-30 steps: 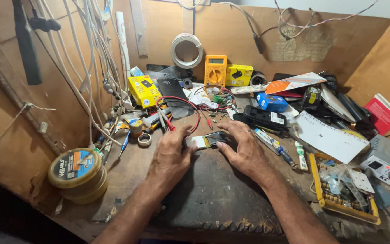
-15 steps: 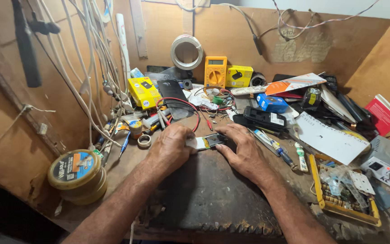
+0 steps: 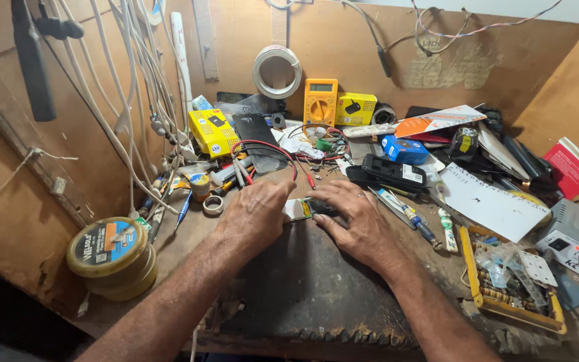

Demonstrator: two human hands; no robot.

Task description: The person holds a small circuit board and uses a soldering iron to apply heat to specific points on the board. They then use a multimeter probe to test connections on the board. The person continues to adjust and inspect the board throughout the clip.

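Note:
Both of my hands rest on a dark mat at the middle of a cluttered workbench. My left hand and my right hand grip a small flat device from either side. The device shows a pale end and a dark end between my fingers; most of it is hidden by them. Red and black probe leads trail from behind the device toward an orange multimeter.
A round yellow tin sits at the left edge. Yellow boxes, a black case, a blue box, pens, papers and a grey power unit crowd the back and right. A yellow parts tray lies right. Cables hang at left.
Both hands have shifted slightly on the device, staying closed around it. The view has moved a little; nothing else on the bench has moved.

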